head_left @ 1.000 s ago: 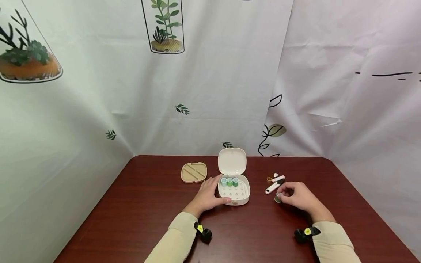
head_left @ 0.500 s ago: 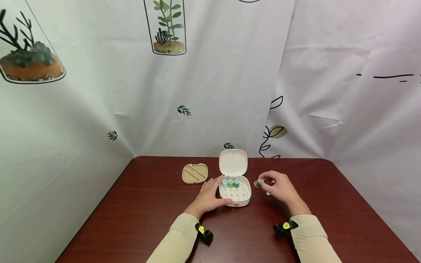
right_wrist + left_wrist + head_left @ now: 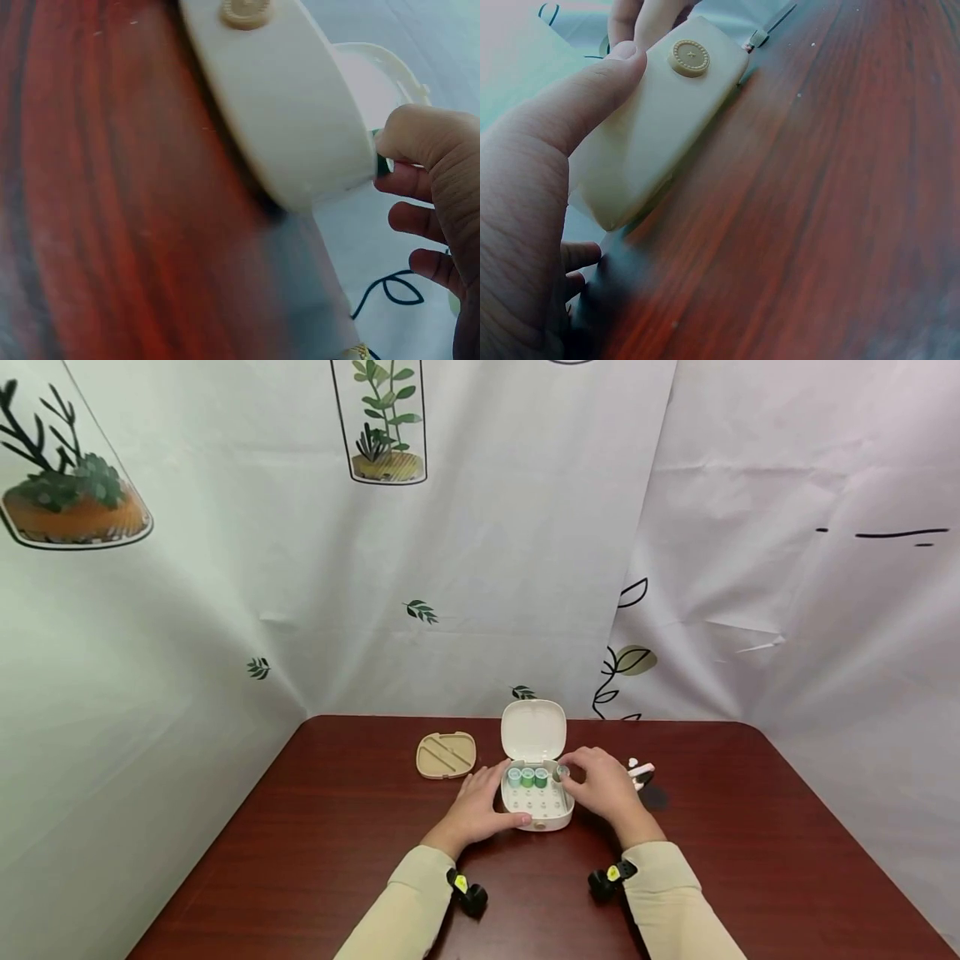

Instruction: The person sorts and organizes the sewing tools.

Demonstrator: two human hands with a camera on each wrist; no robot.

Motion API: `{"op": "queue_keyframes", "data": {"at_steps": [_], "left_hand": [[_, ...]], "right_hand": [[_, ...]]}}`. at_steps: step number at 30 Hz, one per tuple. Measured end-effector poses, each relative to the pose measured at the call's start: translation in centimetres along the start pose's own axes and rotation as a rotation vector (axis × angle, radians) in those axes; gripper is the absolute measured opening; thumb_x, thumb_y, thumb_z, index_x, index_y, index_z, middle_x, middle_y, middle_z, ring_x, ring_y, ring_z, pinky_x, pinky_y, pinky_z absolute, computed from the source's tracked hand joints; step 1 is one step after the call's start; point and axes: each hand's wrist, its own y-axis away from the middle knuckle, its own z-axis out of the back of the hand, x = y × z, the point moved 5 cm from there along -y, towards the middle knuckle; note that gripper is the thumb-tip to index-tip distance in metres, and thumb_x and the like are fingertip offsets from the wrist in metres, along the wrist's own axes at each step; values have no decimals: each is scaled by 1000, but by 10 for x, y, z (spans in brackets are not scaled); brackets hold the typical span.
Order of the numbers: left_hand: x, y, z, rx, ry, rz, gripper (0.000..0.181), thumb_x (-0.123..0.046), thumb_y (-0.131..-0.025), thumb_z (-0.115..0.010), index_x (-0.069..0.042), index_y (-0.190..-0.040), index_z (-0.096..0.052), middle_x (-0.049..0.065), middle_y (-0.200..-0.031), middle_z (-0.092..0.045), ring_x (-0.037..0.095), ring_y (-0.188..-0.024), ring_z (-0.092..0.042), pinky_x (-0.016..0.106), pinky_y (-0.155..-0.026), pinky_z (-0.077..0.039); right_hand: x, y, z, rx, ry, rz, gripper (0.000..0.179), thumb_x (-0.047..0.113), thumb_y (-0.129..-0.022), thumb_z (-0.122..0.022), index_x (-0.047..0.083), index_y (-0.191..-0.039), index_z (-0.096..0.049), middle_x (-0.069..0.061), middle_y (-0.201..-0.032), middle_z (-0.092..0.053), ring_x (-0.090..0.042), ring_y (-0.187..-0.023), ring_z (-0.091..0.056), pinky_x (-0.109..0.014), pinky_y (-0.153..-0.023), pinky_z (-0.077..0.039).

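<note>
A white sewing box (image 3: 546,823) stands on the table with its lid (image 3: 533,731) up. Three thread spools (image 3: 528,777), light blue to green, sit in a row on its back pegs; the pegs in front of them are bare. My left hand (image 3: 472,808) holds the box at its left side, thumb along the front near the round button (image 3: 689,58). Thumb and fingers of my right hand (image 3: 606,787) pinch a dark green thread spool (image 3: 560,772) over the box's back right corner, right of the row. In the right wrist view that green spool (image 3: 383,159) shows beside the box wall, mostly covered by fingers.
A beige insert tray (image 3: 446,756) with diagonal grooves lies on the table left of the lid. Behind my right hand, a white-handled tool (image 3: 642,772) and a small white piece (image 3: 633,762) are partly hidden. A patterned white cloth (image 3: 480,543) hangs behind the table.
My right hand has lifted the dark green spool off the table on the right and carried it left to the box. My left hand has stayed on the box.
</note>
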Motion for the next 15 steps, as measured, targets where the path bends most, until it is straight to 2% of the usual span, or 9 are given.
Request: {"op": "queue_keyframes", "data": {"at_steps": [8,11,15], "left_hand": [[1,-1,0,4,-9,5,102,-66,-81,-71,-21,-161,-27,5,-162,-34,37,-151,-24,56,-122,-14],[0,-1,0,3,-11,6,102,-66,-81,-71,-22,-161,-27,5,-162,-35,36,-151,-24,56,-122,-14],[0,-1,0,7,-1,8,102,-66,-81,-71,-22,-161,-27,4,-162,-34,36,-151,-24,56,-122,-14]], "right_hand": [[8,-2,-5,4,100,81,18,19,-82,-79,14,-100,-77,4,-91,-69,-19,-84,-59,-42,-75,-52],[9,-4,-6,7,109,94,19,19,-81,-79,14,-100,-77,4,-92,-69,-19,-87,-59,-42,-76,-52],[10,-4,-8,5,99,96,16,18,-81,-79,14,-96,-77,0,-102,-68,-22,-97,-60,-44,-81,-55]]}}
